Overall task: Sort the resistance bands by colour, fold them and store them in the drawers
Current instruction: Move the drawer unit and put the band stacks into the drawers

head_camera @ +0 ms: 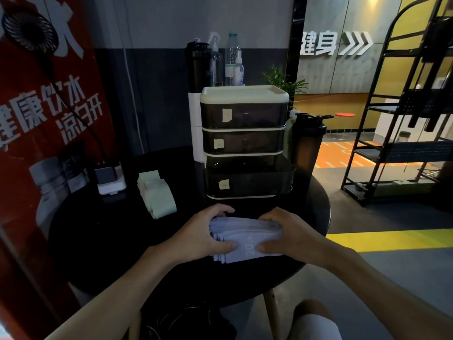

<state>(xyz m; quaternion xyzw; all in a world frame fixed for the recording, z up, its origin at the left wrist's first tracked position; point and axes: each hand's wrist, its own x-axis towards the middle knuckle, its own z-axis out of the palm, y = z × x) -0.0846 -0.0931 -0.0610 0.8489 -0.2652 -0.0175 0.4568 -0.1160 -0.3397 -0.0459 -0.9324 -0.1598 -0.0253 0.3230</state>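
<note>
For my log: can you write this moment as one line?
left hand, right hand: grip lilac band stack | green bands: lying left | bottom drawer: pulled out

bare table [103, 231] left of hands, drawer unit [245, 143] ahead, green bands [157, 195] beside it

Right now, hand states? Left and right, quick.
Left hand: holding the left end of the stack of pale folded bands, fingers curled round it.
Right hand: holding the right end of the same stack.
</note>
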